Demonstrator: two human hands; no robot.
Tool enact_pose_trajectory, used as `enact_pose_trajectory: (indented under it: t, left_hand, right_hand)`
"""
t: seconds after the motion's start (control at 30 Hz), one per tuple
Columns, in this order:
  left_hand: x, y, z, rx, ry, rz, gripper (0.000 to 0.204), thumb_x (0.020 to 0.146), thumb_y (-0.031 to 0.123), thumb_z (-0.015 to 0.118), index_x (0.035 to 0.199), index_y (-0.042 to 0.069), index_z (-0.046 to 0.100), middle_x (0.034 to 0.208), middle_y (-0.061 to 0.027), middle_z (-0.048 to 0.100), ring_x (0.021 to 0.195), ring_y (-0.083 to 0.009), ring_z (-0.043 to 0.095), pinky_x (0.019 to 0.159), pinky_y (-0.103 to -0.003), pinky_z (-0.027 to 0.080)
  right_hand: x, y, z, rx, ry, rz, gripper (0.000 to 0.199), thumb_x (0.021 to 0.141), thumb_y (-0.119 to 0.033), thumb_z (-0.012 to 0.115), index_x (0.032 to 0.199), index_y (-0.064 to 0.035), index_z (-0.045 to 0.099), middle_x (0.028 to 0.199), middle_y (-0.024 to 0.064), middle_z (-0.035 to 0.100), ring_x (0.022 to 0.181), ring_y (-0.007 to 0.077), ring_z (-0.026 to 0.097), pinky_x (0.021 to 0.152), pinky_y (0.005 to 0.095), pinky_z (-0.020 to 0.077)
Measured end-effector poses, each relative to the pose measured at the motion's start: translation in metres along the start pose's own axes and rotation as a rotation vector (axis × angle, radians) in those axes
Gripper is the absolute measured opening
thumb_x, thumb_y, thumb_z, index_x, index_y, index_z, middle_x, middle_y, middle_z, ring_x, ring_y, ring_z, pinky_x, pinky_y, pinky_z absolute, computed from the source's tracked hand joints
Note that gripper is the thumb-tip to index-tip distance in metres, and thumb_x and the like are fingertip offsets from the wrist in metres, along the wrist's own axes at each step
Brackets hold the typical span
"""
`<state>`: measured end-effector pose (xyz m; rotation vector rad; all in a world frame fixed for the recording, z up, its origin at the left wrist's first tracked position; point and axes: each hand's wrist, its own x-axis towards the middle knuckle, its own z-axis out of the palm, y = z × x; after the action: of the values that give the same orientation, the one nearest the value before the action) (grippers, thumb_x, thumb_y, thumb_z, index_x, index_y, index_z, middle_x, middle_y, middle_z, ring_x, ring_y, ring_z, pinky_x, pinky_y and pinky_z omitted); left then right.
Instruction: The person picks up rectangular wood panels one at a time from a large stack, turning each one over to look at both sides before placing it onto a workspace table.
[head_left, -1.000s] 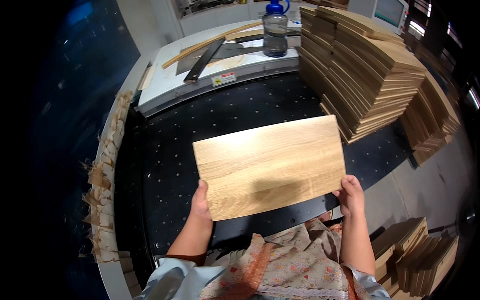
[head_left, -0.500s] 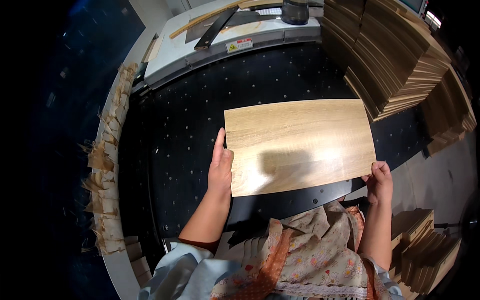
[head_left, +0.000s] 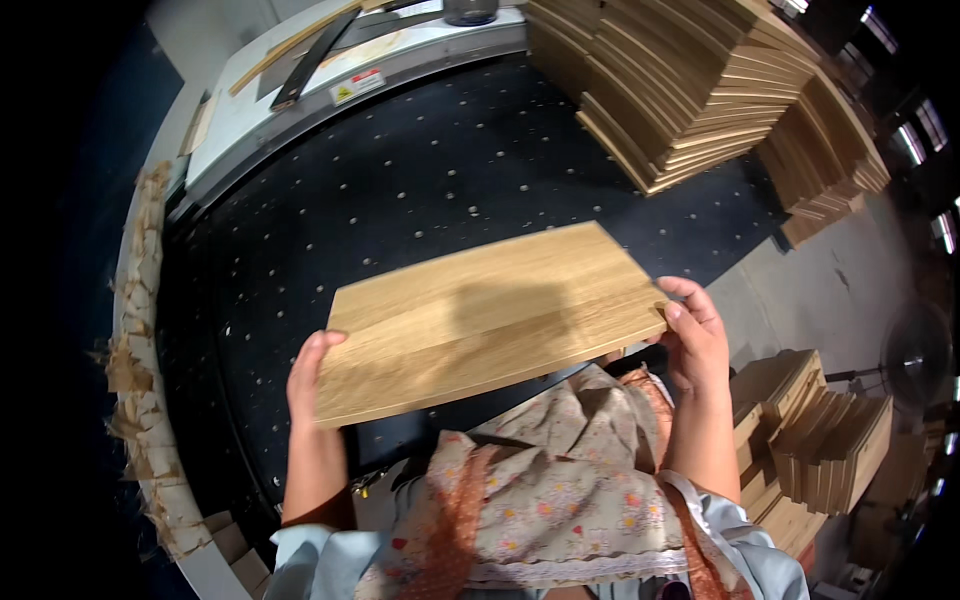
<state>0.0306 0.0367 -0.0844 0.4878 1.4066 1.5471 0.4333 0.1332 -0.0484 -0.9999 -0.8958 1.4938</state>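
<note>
A flat, light wood-grain board (head_left: 490,310) is held up in front of me, tilted, above a black table (head_left: 400,200) dotted with small pale studs. My left hand (head_left: 312,380) grips its left end, the thumb over the top face and the other fingers mostly hidden. At the right end, my right hand (head_left: 694,335) holds the corner, its thumb on the near edge. A dark shadow falls across the middle of the board.
Tall stacks of wooden boards (head_left: 690,90) stand on the table's far right. More boards (head_left: 830,440) are piled low at my right, near a fan (head_left: 915,355). Torn brown tape (head_left: 135,370) lines the left rail. Beyond lies a white ledge (head_left: 235,140) bearing a dark straight bar (head_left: 315,60).
The board has turned and tipped, its near edge now showing, and has come left in view with both hands. The whole view has swung toward the right.
</note>
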Motion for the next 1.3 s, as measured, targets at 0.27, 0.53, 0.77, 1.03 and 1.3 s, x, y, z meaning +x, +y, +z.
enact_pose_trajectory:
  t: [0.27, 0.53, 0.77, 1.03, 1.3]
  left_hand:
    - [0.016, 0.025, -0.021, -0.663, -0.504, -0.266, 0.036, 0.094, 0.031, 0.039, 0.109, 0.004, 0.058, 0.099, -0.0134, 0.066, 0.081, -0.0292, 0.067, 0.071, -0.047, 0.056]
    - [0.062, 0.045, 0.003, -0.641, -0.335, -0.245, 0.034, 0.091, 0.029, 0.04, 0.108, 0.006, 0.058, 0.1, -0.0223, 0.065, 0.089, -0.0309, 0.066, 0.075, -0.046, 0.055]
    - [0.073, 0.021, -0.006, -0.645, -0.168, -0.327, 0.032, 0.089, 0.027, 0.046, 0.093, -0.001, 0.063, 0.095, -0.0166, 0.068, 0.086, -0.0272, 0.067, 0.072, -0.042, 0.056]
    - [0.068, 0.012, -0.006, -0.64, -0.236, -0.257, 0.037, 0.091, 0.027, 0.045, 0.086, -0.005, 0.064, 0.085, -0.014, 0.069, 0.079, -0.0262, 0.068, 0.068, -0.039, 0.057]
    - [0.051, 0.014, -0.004, -0.619, -0.247, -0.199, 0.046, 0.093, 0.034, 0.042, 0.085, -0.006, 0.064, 0.082, -0.0179, 0.068, 0.069, -0.0271, 0.067, 0.063, -0.038, 0.057]
  right_hand:
    - [0.046, -0.031, 0.03, 0.013, -0.28, -0.151, 0.049, 0.084, -0.006, 0.059, 0.128, 0.0049, 0.042, 0.098, 0.0126, 0.061, 0.087, 0.0188, 0.062, 0.078, 0.0298, 0.0512]
    - [0.175, 0.047, 0.027, -0.544, -0.14, -0.29, 0.028, 0.082, -0.019, 0.068, 0.106, -0.006, 0.063, 0.075, 0.001, 0.05, 0.073, 0.0113, 0.05, 0.071, 0.0263, 0.0442]
    - [0.16, 0.077, 0.046, -0.012, -0.081, -0.083, 0.018, 0.09, -0.01, 0.055, 0.106, -0.0006, 0.057, 0.091, 0.0038, 0.061, 0.084, 0.0098, 0.055, 0.079, 0.0246, 0.0442]
    - [0.157, 0.079, 0.048, -0.073, 0.009, -0.128, 0.018, 0.092, -0.01, 0.053, 0.106, 0.0002, 0.055, 0.092, 0.0042, 0.061, 0.084, 0.0098, 0.056, 0.079, 0.0243, 0.0446]
    - [0.156, 0.084, 0.046, -0.427, 0.087, -0.337, 0.021, 0.092, -0.021, 0.056, 0.089, -0.0009, 0.061, 0.079, 0.0009, 0.06, 0.075, 0.0074, 0.051, 0.071, 0.0232, 0.0436]
